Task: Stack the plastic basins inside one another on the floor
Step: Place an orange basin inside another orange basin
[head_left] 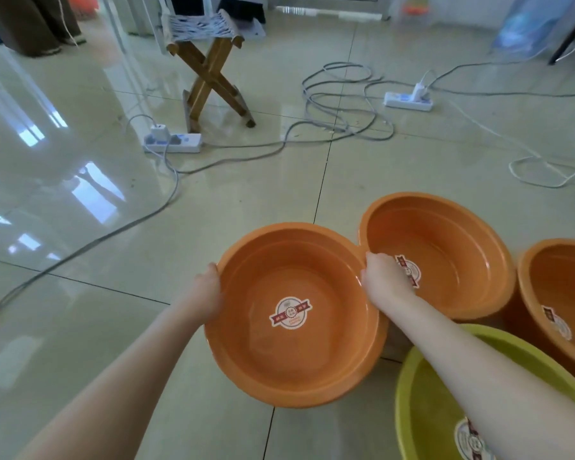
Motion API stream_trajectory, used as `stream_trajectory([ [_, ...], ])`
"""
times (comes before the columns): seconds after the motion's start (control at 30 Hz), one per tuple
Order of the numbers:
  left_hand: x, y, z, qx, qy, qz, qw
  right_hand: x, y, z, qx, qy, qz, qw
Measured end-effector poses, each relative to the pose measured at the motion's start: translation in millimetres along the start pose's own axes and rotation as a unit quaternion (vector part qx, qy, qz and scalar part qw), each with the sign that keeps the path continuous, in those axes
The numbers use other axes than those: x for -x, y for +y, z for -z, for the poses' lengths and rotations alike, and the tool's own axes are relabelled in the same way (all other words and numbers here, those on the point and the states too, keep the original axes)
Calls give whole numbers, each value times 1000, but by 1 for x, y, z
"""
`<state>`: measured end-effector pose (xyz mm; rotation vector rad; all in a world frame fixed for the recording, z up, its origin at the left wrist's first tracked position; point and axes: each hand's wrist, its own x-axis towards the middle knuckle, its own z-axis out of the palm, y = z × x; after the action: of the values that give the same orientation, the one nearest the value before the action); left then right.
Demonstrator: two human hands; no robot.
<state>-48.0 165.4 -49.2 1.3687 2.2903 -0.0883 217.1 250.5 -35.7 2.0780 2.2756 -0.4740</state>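
Gleaming pale tile floor [80, 293] fills the room, its glossy surface mirroring window light on the left. A wooden folding stool [210, 71] with a woven seat stands at the far side, and grey cables [342, 104] loop across the tiles between two white power strips, one [172, 142] near the stool's feet and one [408, 100] farther right.

Both bare arms reach forward and down. The left hand [209, 293] is closed on the left rim of an orange basin [296, 370], thumb over the edge and fingers hidden beneath it. The right hand [380, 272] is closed on the opposite rim in the same way. The basin sits between the hands, tilted slightly, a round label on its bottom; whether it touches the floor cannot be told.

Just behind and to its right, a second orange basin [445, 234] rests on the tiles, rims meeting or nearly so. A third orange basin [558, 293] stands at the right edge, and a yellow-green basin [425, 410] lies nearest, under the right forearm.
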Motion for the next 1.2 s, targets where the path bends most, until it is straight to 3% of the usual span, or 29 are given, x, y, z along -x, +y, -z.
stream_trajectory([
  [0.17,5,-27,-16,2,-9,27,1000,14,-13,-26,-7,39,37,999],
  [0.37,24,-26,7,-18,-15,36,999,30,-16,-19,17,-8,46,999],
  [0.5,50,18,41,-13,2,1,1000,44,12,28,17,-9,51,999],
  [0.8,117,171,102,-3,37,-97,995,77,143,166,1,8,-67,998],
  [1.03,76,234,64,-19,-4,-133,991,51,190,157,-17,-1,-139,990],
  [1.2,18,256,18,-7,-63,-110,992,1,204,118,-30,-20,-170,985],
])
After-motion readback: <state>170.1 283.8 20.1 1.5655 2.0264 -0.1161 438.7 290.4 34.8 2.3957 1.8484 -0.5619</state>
